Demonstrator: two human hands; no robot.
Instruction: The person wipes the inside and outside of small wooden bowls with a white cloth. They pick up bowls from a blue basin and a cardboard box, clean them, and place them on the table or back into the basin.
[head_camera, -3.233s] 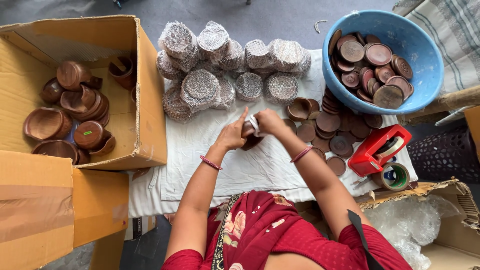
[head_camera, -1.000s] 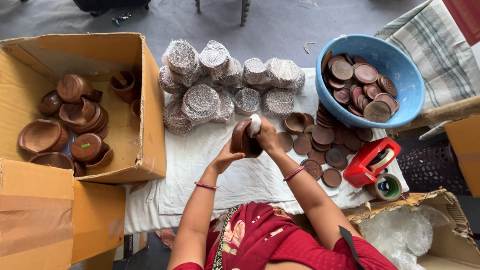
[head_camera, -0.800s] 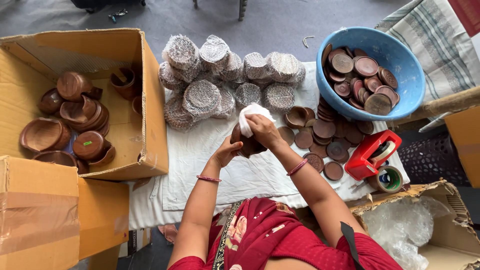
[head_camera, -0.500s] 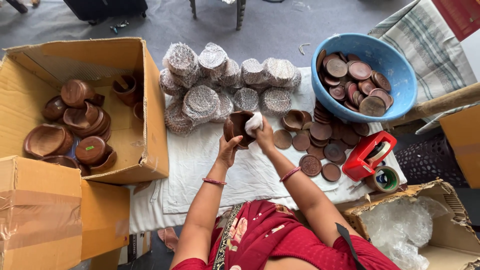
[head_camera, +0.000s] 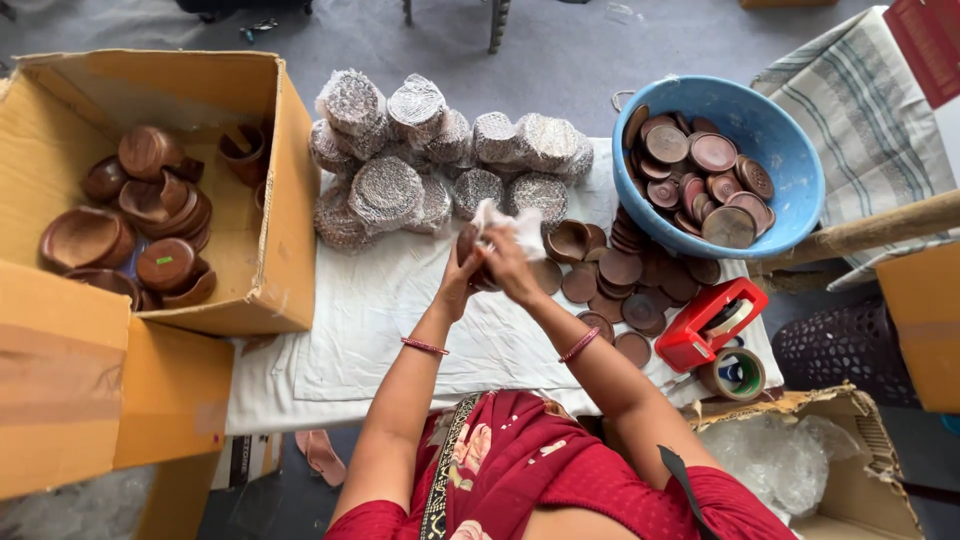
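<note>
Here, I am looking down at both hands meeting over the white sheet (head_camera: 400, 320) that covers the table. My left hand (head_camera: 462, 272) is closing around a small brown wooden bowl (head_camera: 468, 245), holding it up just above the sheet. My right hand (head_camera: 510, 262) is gripping a crumpled white cloth (head_camera: 512, 222) and pressing it against the bowl's upper side, so the two hands are touching around the bowl. A red bangle is sitting on each wrist.

Just beyond the hands, a heap of bundles wrapped in silvery mesh (head_camera: 430, 160) is lying on the sheet. To the right of the hands, flat brown wooden lids (head_camera: 625, 290) are spreading over the sheet, and behind them a blue basin (head_camera: 790, 150) is holding more lids. A red tape dispenser (head_camera: 715, 325) is resting near the table's right edge, with a roll of tape (head_camera: 735, 375) just beside it. On the left, an open cardboard box (head_camera: 285, 200) is holding more wooden bowls.
</note>
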